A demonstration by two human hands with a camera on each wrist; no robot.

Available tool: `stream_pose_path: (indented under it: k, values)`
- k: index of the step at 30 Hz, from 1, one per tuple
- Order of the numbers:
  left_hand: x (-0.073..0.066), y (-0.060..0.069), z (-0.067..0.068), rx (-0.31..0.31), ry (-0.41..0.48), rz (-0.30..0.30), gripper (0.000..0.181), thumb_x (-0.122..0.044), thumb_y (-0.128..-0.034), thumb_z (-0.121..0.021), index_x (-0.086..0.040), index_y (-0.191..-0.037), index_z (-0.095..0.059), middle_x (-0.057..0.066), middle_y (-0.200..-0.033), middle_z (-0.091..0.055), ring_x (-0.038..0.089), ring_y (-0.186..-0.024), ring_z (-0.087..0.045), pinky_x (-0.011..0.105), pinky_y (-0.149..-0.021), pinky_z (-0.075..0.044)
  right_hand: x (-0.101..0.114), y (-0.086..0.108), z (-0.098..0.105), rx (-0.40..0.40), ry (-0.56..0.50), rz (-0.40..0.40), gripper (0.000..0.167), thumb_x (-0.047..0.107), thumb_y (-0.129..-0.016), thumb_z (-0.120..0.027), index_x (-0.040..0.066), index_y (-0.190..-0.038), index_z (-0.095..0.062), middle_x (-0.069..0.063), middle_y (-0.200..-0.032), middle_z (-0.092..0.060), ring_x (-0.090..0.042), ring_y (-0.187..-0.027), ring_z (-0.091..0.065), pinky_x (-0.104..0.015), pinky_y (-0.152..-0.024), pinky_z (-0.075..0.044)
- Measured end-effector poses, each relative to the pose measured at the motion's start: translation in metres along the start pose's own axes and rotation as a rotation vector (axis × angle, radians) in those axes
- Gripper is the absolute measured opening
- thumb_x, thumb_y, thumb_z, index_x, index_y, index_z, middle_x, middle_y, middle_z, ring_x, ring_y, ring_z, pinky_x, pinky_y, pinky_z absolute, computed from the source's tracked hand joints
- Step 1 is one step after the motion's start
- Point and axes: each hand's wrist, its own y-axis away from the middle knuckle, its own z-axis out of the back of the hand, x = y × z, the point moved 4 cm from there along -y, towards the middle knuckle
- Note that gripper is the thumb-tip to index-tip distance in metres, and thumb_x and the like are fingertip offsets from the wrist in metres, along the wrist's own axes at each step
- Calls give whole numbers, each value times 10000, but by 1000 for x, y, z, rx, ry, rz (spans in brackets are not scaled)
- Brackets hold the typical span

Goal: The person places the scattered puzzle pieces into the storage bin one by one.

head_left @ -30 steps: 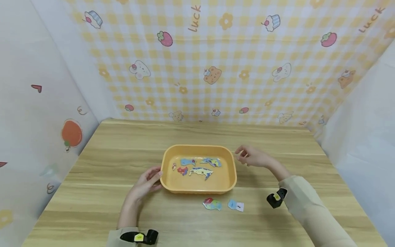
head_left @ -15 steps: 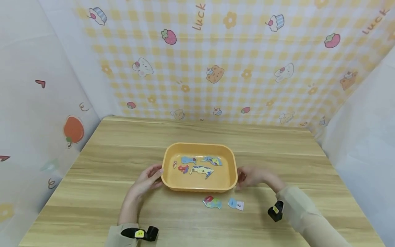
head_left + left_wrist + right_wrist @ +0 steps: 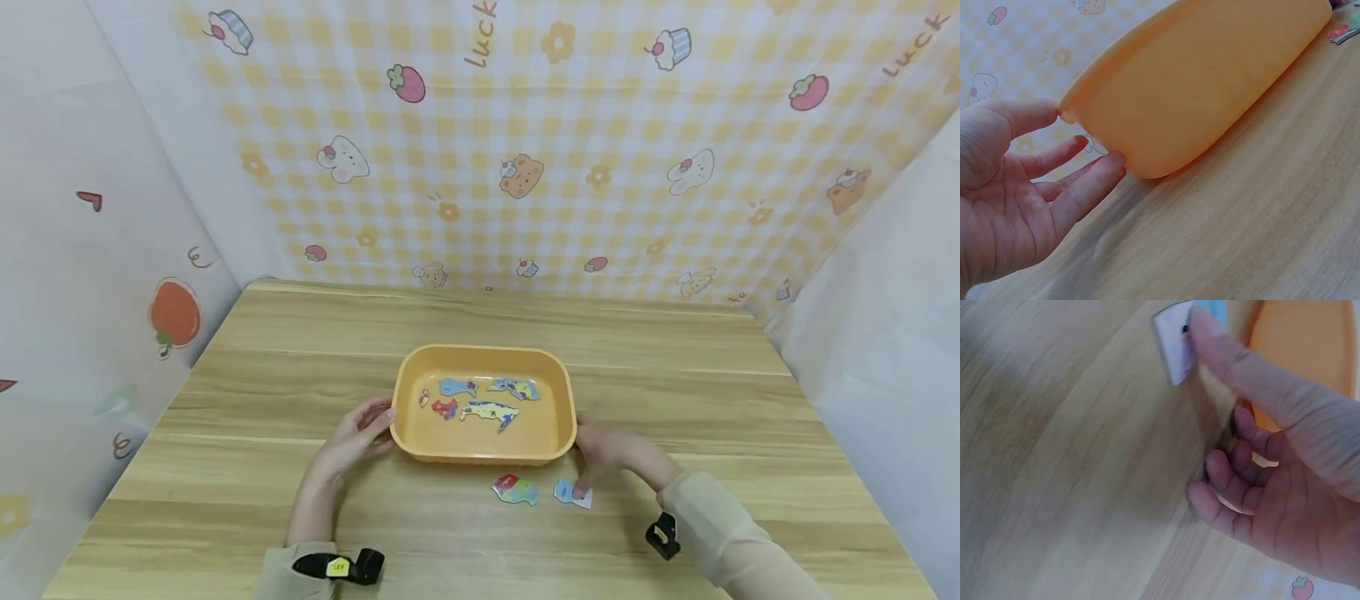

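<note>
A yellow plastic tray (image 3: 480,450) stands in the middle of the wooden table with several picture puzzle pieces inside, among them a cream-and-blue one (image 3: 489,412). At its left end is my left hand (image 3: 357,435): in the left wrist view the thumb tip touches the rim and the fingertips touch the lower outside wall. My right hand (image 3: 606,450) is by the tray's right front corner, fingers loosely bent. Its thumb lies over a small blue-and-white puzzle piece (image 3: 1175,344); whether it presses the piece I cannot tell. Left of that lies a red-and-green puzzle piece (image 3: 515,490).
Behind the wooden table (image 3: 300,333) hangs a yellow checked cloth (image 3: 450,167) with printed cupcakes and strawberries. White cloth walls stand at the left and right. Both sleeves carry black wrist devices, one of them the left device (image 3: 337,567).
My right hand has come down from beside the tray's right end toward the front, its thumb now over the blue-and-white piece. My left hand stays at the tray.
</note>
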Motion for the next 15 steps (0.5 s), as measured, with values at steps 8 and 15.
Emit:
stream_pose_path:
  k: [8,15]
  values:
    - [1,1,0,5,0,5,546,-261,-944,-492,35,-1364,-306,269,-1376,-360,204,-1089,-539,270,-861,-536,5,-1,0,10,55,-61,928,386,-485,-879,108,-1284,-494,-251,-1334,-386,-380,-1219,-377,-528,-1043,-342]
    - [1,1,1,3,-8,5,539,-261,-945,-491,27,-1364,-311,262,-1376,-366,212,-1102,-532,273,-870,-533,9,-5,-2,-3,95,-80,833,273,-470,-901,146,-1212,-545,-208,-1291,-422,-352,-1183,-400,-516,-1023,-368]
